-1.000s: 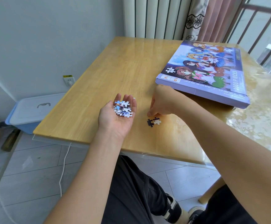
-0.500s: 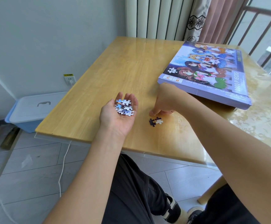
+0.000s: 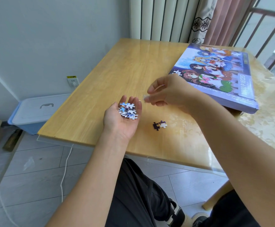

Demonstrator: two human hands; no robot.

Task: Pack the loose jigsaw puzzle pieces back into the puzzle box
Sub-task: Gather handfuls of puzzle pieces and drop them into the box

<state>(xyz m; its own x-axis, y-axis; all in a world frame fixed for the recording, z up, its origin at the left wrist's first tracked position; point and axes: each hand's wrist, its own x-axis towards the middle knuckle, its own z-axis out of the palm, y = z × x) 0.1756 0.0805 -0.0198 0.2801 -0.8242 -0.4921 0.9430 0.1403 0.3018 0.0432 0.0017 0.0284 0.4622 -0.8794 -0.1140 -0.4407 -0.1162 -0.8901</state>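
I see left hand (image 3: 120,122) palm up, fingers relaxed, cupping puzzle pieces (image 3: 128,110); right hand (image 3: 167,92) fingertips pinching blurred pale piece (image 3: 145,97) just beside left fingertips.

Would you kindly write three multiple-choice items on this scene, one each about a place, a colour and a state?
1. Where do the joined pieces lie?
A. on the table, between the two hands
B. on top of the puzzle box
C. on the floor

2. What colour is the lidded bin on the floor?
A. red
B. green
C. blue with a white lid

3. How is the puzzle box?
A. open, with pieces inside
B. closed, lid on
C. standing on end

Answers: 1 A, they sit on bare table between the left hand and the right hand; 2 C, blue body, white lid; 3 B, the printed lid covers it and it lies flat.
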